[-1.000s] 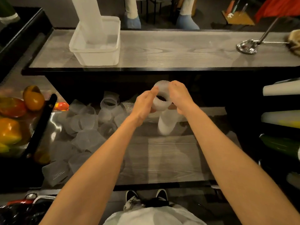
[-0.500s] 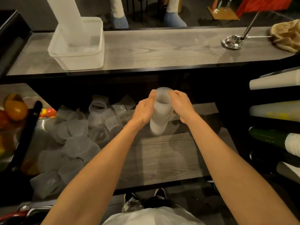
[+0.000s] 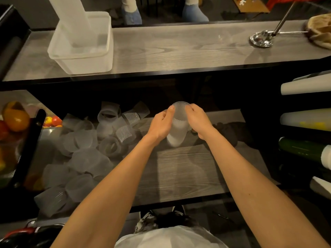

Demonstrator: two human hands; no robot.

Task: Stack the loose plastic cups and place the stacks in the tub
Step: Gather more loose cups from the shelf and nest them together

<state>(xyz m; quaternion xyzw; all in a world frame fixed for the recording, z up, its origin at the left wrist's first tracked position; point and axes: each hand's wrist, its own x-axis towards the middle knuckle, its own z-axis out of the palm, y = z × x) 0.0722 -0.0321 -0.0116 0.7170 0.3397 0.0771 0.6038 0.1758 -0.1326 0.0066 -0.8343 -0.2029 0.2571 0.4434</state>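
A short stack of frosted plastic cups point(image 3: 176, 133) stands on the lower wooden shelf. My left hand point(image 3: 162, 123) and my right hand point(image 3: 198, 119) grip a ribbed cup point(image 3: 180, 110) between them at the top of that stack. Several loose frosted cups point(image 3: 86, 153) lie in a heap on the shelf's left side. The clear plastic tub point(image 3: 82, 63) sits on the upper counter at the left, and a tall cup stack point(image 3: 71, 20) rises out of it past the top of the view.
A wire basket of fruit point(image 3: 14, 120) sits at the far left. A metal ladle point(image 3: 263, 37) and a brown cloth point(image 3: 320, 32) lie on the counter's right end. Rolls point(image 3: 306, 119) are shelved at the right. A dark cloth point(image 3: 227, 131) lies behind my right wrist.
Both hands have lowered the ribbed cup from above the stack onto its top. The view has shifted slightly.
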